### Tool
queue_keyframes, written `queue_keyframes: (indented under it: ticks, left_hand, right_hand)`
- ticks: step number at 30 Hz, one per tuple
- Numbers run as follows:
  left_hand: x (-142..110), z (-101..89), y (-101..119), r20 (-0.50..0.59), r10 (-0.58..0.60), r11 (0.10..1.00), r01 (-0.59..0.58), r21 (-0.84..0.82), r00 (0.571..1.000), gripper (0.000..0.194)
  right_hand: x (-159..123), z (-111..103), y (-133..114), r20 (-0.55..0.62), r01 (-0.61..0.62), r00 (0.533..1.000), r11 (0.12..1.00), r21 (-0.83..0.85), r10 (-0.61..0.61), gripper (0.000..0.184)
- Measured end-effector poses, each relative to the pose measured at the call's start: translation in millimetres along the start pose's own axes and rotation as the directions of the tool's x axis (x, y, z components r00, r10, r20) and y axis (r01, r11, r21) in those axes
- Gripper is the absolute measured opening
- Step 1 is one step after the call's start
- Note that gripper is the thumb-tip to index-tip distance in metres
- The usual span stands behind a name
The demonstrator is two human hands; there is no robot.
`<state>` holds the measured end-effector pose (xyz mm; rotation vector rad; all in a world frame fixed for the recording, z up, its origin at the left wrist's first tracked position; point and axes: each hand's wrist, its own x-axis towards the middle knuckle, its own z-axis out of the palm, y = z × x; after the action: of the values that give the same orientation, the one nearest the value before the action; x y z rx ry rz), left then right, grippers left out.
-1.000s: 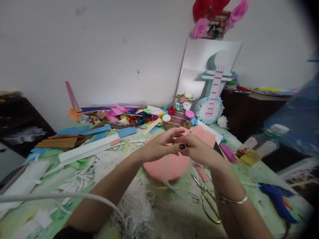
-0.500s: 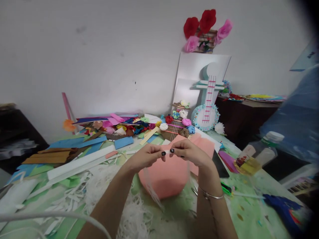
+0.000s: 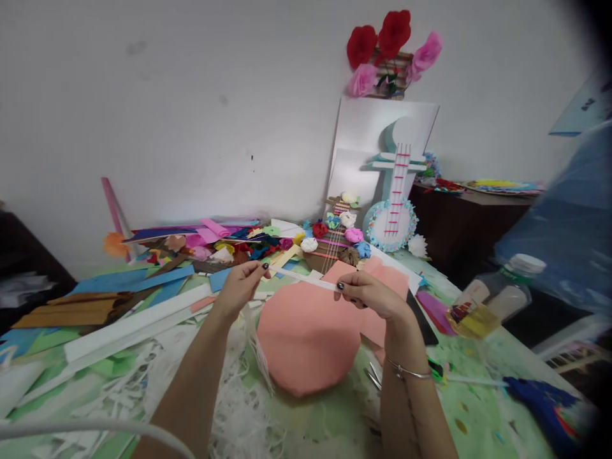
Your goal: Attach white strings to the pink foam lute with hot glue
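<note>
A narrow white strip (image 3: 303, 277) is stretched between my two hands; whether it is paper or string I cannot tell. My left hand (image 3: 243, 285) pinches one end, and some loose white threads (image 3: 258, 347) hang below it. The other end is pinched between the thumb and fingers of my right hand (image 3: 368, 293). Beneath the strip lies a rounded, salmon-pink paper-covered piece (image 3: 308, 344), below both hands. Flat salmon paper (image 3: 389, 280) lies behind my right hand.
Shredded white strands (image 3: 239, 414) spread at front left, beside long white foam strips (image 3: 138, 319). Scissors (image 3: 373, 376), a blue glue gun (image 3: 540, 408) and a plastic bottle (image 3: 497, 296) are on the right. A decorated model instrument (image 3: 394, 223) stands at the back.
My hands have moved apart, the left one going left and up, so the white strip is now drawn out between them. The camera view has shifted slightly to the right.
</note>
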<state>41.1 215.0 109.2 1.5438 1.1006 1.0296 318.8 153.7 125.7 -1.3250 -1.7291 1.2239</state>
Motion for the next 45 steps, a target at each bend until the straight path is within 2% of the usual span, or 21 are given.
queue_keyframes:
  ticks: [1,3,5,7,9,11,13,14,16,18,21,26,32,35,38,41,43,44,45]
  left_hand:
    - [2.8,-1.7,-5.3,0.005,-0.005,0.991,0.004,0.137,1.0,0.036]
    - [6.3,-3.3,-14.2,0.118,-0.063,0.942,0.02,0.335,0.991,0.036]
    - [6.5,-0.4,-18.4,0.253,-0.113,0.912,-0.001,0.411,0.961,0.038]
    - [3.7,8.8,-16.8,0.306,-0.049,0.903,-0.089,0.421,0.951,0.052]
    - [-1.0,23.2,-11.1,0.361,0.073,0.91,-0.21,0.358,0.93,0.071]
    - [-6.2,39.6,-5.2,0.453,0.173,0.952,-0.267,0.152,0.874,0.072]
    - [-10.6,53.8,-1.8,0.558,0.202,0.976,-0.21,-0.05,0.805,0.066]
    - [-12.1,59.0,-1.2,0.594,0.185,0.982,-0.164,-0.089,0.783,0.061]
    - [-13.6,64.8,-1.4,0.608,0.116,0.993,-0.108,-0.05,0.785,0.045]
    - [-13.7,65.4,-1.4,0.582,0.106,0.991,-0.134,0.005,0.807,0.031]
    - [-13.1,60.7,0.6,0.553,0.162,0.978,-0.208,0.021,0.817,0.035]
    - [-11.1,52.4,2.8,0.42,0.023,0.992,-0.074,0.106,0.907,0.045]
    - [-9.8,48.1,-0.2,0.357,0.037,0.996,-0.064,0.064,0.933,0.038]
    - [-5.2,42.0,-0.3,0.249,0.077,0.977,-0.122,0.172,0.966,0.036]
    - [14.5,29.4,14.4,0.121,0.142,0.939,-0.172,0.297,0.982,0.034]
    - [49.4,8.4,52.8,-0.007,0.236,0.898,-0.215,0.384,0.972,0.023]
    - [75.0,-8.1,86.8,-0.105,0.325,0.865,-0.251,0.435,0.94,0.023]
    - [87.1,-16.0,103.7,-0.159,0.401,0.836,-0.289,0.468,0.902,0.023]
    - [98.4,-23.0,119.4,-0.206,0.545,0.754,-0.367,0.544,0.813,0.024]
  right_hand:
    - [-0.1,-0.1,-1.1,-0.023,-0.001,1.0,1.0,-0.014,0.001,0.032]
    - [0.8,2.7,-3.9,-0.058,0.002,0.998,0.999,-0.054,-0.005,0.027]
    - [3.4,10.3,-7.3,-0.065,0.004,0.998,0.994,-0.113,-0.011,0.021]
    - [7.7,21.9,-10.7,-0.043,0.004,0.999,0.983,-0.181,-0.012,0.019]
    - [12.5,35.1,-13.9,-0.002,0.008,1.0,0.971,-0.239,-0.009,0.019]
    - [16.3,46.6,-16.6,0.038,0.024,0.999,0.961,-0.275,-0.014,0.018]
    - [18.2,53.9,-18.7,0.066,0.044,0.997,0.957,-0.288,-0.026,0.018]
    - [18.4,55.6,-19.5,0.074,0.053,0.997,0.956,-0.289,-0.033,0.019]
    - [17.8,55.7,-20.4,0.074,0.068,0.996,0.957,-0.281,-0.049,0.021]
    - [16.7,52.5,-20.2,0.039,0.07,0.997,0.96,-0.27,-0.062,0.021]
    - [16.1,45.6,-18.5,-0.04,0.058,0.997,0.972,-0.227,-0.069,0.018]
    - [17.5,35.7,-16.1,-0.173,0.074,0.981,0.994,-0.086,-0.088,0.015]
    - [18.5,29.9,-14.6,-0.312,0.112,0.945,0.994,0.018,-0.101,0.014]
    - [19.2,27.9,-12.5,-0.386,0.122,0.917,0.992,0.026,-0.103,0.016]
    - [17.9,25.4,-11.4,-0.433,0.142,0.894,0.989,0.03,-0.115,0.017]
    - [14.5,22.2,-11.3,-0.476,0.174,0.869,0.984,0.032,-0.139,0.021]
    - [12.1,19.6,-11.0,-0.513,0.2,0.844,0.979,0.033,-0.155,0.024]
    - [11.1,18.3,-10.7,-0.53,0.21,0.833,0.977,0.035,-0.16,0.024]
    - [10.3,17.0,-10.4,-0.544,0.218,0.823,0.975,0.038,-0.163,0.025]
